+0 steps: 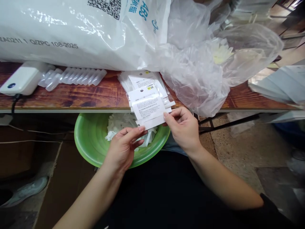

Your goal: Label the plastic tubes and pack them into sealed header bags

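Between my two hands is a white printed card packet [149,106] with a hang hole at its top and a blank flap along its lower edge. My left hand [127,141] pinches the flap's lower left corner between thumb and fingers. At the right end of the same flap, my right hand [183,127] grips with thumb and curled fingers. Behind it, on the table, lies a pile of similar packets [140,78] in clear sleeves. Below my hands a green basin [90,140] holds white strips and clear plastic scraps [121,124].
A large white printed sack [83,31] lies along the back of the wooden table [105,100]. Left are a white device [23,78] with a cable and a row of translucent plastic pieces [81,76]. Crumpled clear bags [195,73] hang over the edge at right, near stacked white sheets [281,84].
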Demonstrator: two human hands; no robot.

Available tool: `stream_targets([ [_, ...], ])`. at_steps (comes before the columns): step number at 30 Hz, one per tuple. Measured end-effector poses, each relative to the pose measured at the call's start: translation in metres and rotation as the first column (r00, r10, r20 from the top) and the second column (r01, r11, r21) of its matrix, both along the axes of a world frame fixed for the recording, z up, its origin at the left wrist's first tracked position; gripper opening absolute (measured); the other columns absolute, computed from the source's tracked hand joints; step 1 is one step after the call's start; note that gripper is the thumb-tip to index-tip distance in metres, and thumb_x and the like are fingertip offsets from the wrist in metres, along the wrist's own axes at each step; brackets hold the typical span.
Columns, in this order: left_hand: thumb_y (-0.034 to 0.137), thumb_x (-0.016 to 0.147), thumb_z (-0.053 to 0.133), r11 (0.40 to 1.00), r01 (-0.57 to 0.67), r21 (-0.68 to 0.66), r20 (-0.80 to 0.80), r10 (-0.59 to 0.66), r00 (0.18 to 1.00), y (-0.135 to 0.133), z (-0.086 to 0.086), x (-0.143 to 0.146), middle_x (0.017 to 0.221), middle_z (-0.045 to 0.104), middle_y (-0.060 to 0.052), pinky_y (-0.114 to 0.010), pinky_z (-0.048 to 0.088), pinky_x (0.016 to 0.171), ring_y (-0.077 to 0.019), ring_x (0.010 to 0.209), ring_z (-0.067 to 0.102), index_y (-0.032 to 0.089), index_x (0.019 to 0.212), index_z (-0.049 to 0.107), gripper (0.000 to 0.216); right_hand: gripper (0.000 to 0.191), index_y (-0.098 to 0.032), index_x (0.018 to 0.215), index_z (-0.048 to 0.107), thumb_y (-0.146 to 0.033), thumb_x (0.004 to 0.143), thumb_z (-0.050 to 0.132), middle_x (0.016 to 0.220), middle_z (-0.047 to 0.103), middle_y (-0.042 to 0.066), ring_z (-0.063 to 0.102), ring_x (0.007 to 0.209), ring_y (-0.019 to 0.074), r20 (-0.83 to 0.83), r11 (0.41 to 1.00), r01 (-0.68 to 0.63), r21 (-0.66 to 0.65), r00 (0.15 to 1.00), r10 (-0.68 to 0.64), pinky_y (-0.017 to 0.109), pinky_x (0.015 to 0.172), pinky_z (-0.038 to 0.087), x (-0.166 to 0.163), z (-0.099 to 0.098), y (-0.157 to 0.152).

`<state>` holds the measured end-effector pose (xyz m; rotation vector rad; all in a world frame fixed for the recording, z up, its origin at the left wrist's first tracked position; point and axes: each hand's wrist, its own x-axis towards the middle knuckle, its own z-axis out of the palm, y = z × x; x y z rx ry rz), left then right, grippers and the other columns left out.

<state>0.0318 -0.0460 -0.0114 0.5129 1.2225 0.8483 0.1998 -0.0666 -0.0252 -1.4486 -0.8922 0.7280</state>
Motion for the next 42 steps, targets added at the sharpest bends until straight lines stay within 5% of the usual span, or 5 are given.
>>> stream_targets([
  [5,0.018,0.061,0.085,0.998,0.047,-0.028,0.034,-0.046,0.998,-0.001,0.002,-0.001,0.062,0.063,0.005,-0.012,0.049,0.049,-0.0094,0.067,0.067,0.016,0.058,0.046,0.039,0.019,-0.021,0.068,0.055,-0.029,0.075,0.069,0.066,0.060,-0.002,0.054,0.060,0.0113,0.077,0.999,-0.004,0.037,0.997,0.001,0.026,0.059,0.046,0.002,0.000,0.003],
  [10,0.024,0.067,0.081,0.974,0.225,0.034,0.090,-0.227,0.970,0.001,0.006,-0.003,0.080,0.069,0.001,-0.024,0.060,0.056,-0.0162,0.074,0.070,0.017,0.087,0.064,0.027,0.018,-0.021,0.068,0.055,-0.029,0.075,0.070,0.066,0.060,-0.002,0.055,0.061,0.0116,0.096,0.999,-0.012,0.032,0.995,0.008,0.027,0.059,0.046,0.005,0.002,0.004],
  [13,0.030,0.071,0.080,0.955,0.293,0.045,0.068,-0.296,0.953,0.003,0.007,-0.004,0.078,0.071,-0.001,-0.026,0.062,0.061,-0.0173,0.077,0.071,0.015,0.086,0.070,0.023,0.018,-0.021,0.068,0.056,-0.028,0.075,0.070,0.068,0.061,-0.002,0.055,0.061,0.0115,0.104,0.999,-0.027,0.028,0.994,0.024,0.027,0.060,0.046,0.006,0.004,0.004],
  [31,0.025,0.073,0.077,0.940,0.331,-0.082,0.155,-0.316,0.936,0.006,0.001,-0.009,0.084,0.076,-0.010,-0.024,0.061,0.063,-0.0183,0.071,0.072,0.011,0.082,0.074,0.017,0.020,-0.020,0.071,0.061,-0.034,0.074,0.074,0.067,0.062,-0.001,0.058,0.059,0.0125,0.088,0.993,-0.098,-0.060,0.991,0.103,0.028,0.059,0.048,0.016,0.011,0.006],
  [42,0.033,0.069,0.080,0.968,0.230,0.103,-0.025,-0.229,0.973,0.000,-0.002,-0.002,0.071,0.075,-0.007,-0.025,0.059,0.065,-0.0165,0.062,0.071,0.014,0.075,0.076,0.021,0.018,-0.021,0.071,0.058,-0.035,0.079,0.069,0.067,0.061,-0.002,0.058,0.058,0.0132,0.204,0.995,-0.054,-0.081,0.976,0.070,0.029,0.056,0.049,0.014,0.007,0.007],
])
